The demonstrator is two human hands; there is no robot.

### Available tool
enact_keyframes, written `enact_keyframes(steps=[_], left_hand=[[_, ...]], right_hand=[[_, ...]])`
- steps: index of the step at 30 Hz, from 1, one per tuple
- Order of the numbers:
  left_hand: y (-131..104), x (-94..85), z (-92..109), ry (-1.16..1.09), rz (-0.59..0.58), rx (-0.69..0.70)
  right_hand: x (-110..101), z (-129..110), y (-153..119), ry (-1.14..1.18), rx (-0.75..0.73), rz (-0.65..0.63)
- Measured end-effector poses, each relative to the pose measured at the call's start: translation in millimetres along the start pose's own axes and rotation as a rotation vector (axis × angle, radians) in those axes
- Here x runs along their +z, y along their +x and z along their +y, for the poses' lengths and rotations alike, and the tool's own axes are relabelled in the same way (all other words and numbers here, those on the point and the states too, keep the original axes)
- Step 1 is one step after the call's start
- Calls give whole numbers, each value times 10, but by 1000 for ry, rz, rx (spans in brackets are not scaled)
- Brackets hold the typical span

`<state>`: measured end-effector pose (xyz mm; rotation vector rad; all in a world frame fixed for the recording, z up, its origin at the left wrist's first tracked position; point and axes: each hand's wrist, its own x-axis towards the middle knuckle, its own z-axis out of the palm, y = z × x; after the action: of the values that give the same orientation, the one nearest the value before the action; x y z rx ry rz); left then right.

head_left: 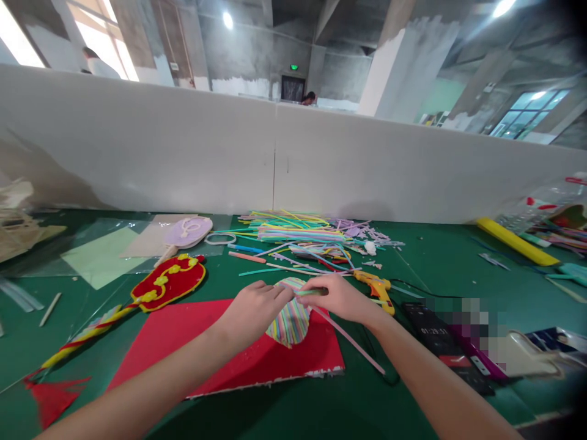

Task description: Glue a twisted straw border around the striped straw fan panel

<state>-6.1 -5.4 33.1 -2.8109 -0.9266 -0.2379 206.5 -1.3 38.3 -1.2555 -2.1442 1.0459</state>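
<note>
A rounded piece covered in pastel stripes [290, 325] lies on a red board [202, 336] in front of me. My left hand [260, 304] is closed at its upper left edge, fingertips pinched near the top; what they hold is hidden. My right hand [337, 296] has its fingers curled round a thin greenish strip at the upper right of the striped piece. From beneath that hand a long pink strip [351, 342] slants down to the right. The fingertips of both hands nearly meet over the piece.
Behind lies a pile of coloured strips [293, 229]. An orange glue gun [376, 287] and a phone [440, 342] are at right. A red and yellow fan [169, 284], a lilac fan [189, 232] and green paper [103, 256] lie left. A white partition [183, 153] stands behind.
</note>
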Motion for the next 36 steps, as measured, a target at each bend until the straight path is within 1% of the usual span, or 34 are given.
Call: enact_keyframes(steps=[5, 8, 11, 13, 18, 21, 26, 28, 30, 31, 33, 34, 36], left_hand=[[12, -16, -4, -7, -36, -3], [32, -48, 1, -33, -50, -15], [37, -73, 2, -37, -67, -30], [35, -69, -5, -36, -81, -38], [38, -6, -34, -52, -66, -60], [43, -2, -44, -56, -74, -81], [33, -50, -24, -62, -67, -27], [30, -68, -9, -61, -78, -7], [33, -85, 1, -64, -110, -26], [36, -94, 2, -79, -126, -52], [43, -105, -6, -173, -146, -142], [48, -105, -14, -273, -145, -190], [60, -84, -29, -603, -138, -266]], right_hand=[[5, 8, -40, -65, -11, 34], [20, 8, -44, -138, -75, 72], [27, -2, -42, -182, -144, 68], [25, -13, -44, -200, -161, 59], [13, -29, -45, -121, -128, 56], [4, -38, -42, -49, -86, 35], [-18, -69, -49, 22, -43, -62], [-10, -68, -51, -5, -58, -58], [13, -52, -50, -107, -112, -5], [29, -39, -50, -184, -161, 31], [63, -11, -54, -345, -282, 111], [79, 3, -59, -406, -340, 146], [105, 27, -81, -491, -446, 200]])
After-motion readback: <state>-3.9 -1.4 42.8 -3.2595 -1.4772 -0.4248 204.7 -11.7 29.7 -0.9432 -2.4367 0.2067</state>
